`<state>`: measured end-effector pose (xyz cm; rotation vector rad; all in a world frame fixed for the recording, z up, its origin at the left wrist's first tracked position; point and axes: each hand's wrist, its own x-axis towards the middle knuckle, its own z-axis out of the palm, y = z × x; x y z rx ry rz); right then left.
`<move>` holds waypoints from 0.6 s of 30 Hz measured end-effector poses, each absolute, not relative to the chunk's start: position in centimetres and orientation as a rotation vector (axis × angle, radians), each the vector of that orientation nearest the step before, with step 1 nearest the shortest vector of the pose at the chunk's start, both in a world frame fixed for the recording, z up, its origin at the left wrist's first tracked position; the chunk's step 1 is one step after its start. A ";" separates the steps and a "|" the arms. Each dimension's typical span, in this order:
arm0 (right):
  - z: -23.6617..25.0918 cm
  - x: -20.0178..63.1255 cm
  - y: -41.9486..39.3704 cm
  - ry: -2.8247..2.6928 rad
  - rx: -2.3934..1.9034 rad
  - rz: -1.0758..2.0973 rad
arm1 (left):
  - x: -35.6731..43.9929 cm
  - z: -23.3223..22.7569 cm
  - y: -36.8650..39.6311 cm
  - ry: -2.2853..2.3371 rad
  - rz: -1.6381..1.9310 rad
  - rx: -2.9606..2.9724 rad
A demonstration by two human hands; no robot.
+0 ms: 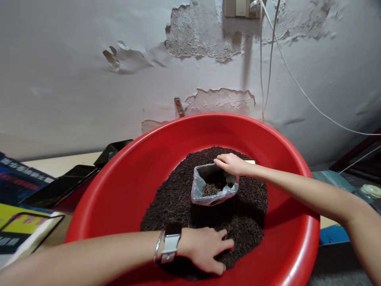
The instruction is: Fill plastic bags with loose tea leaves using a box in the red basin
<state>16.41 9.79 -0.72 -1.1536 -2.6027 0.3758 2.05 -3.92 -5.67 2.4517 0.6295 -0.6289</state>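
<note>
A large red plastic basin (125, 178) fills the middle of the view and holds a heap of dark loose tea leaves (172, 198). A small silvery pouch (208, 194) stands open on the heap with some leaves inside. My right hand (230, 163) grips the pouch's far rim and holds it open. My left hand (205, 248), with a watch and a bangle at the wrist, lies palm down on the near side of the heap, fingers pressed into the leaves.
Black trays (62, 184) and printed boxes (18, 222) lie on the table left of the basin. A peeling wall (89, 79) with white cables (297, 83) rises right behind. Blue packaging (333, 234) sits at the right.
</note>
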 end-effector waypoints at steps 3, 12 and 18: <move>-0.8 16.4 9.9 -2.613 -1.137 0.369 | 2.0 -6.0 -4.3 0.671 -0.627 2.478; -0.8 16.3 9.9 -2.615 -1.135 0.380 | 2.4 -6.1 -4.9 0.585 -0.378 2.860; -0.6 16.3 9.6 -2.599 -1.141 0.389 | 2.5 -1.0 -2.7 0.622 0.002 2.963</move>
